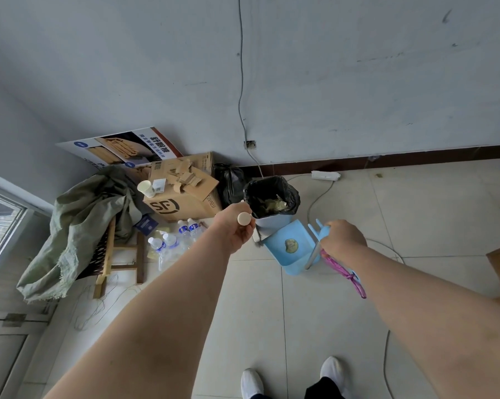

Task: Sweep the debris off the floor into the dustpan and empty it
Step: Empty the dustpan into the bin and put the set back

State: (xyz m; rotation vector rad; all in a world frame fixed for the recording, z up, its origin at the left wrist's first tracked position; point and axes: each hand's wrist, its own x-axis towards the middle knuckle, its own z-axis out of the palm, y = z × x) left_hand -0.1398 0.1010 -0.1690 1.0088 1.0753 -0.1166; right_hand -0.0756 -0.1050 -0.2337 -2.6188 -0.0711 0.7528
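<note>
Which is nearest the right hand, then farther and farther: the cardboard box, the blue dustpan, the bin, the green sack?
1. The blue dustpan, held in the right hand.
2. The bin, just behind the dustpan.
3. The cardboard box, left of the bin.
4. The green sack, far left.

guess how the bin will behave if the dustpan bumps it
The bin looks small, plastic and only part full, so probably light; on smooth tile it may slide or tip. Its black liner looks thin and floppy.

Left hand (pixel 237 229), right hand (pixel 344 241): closed grips
</note>
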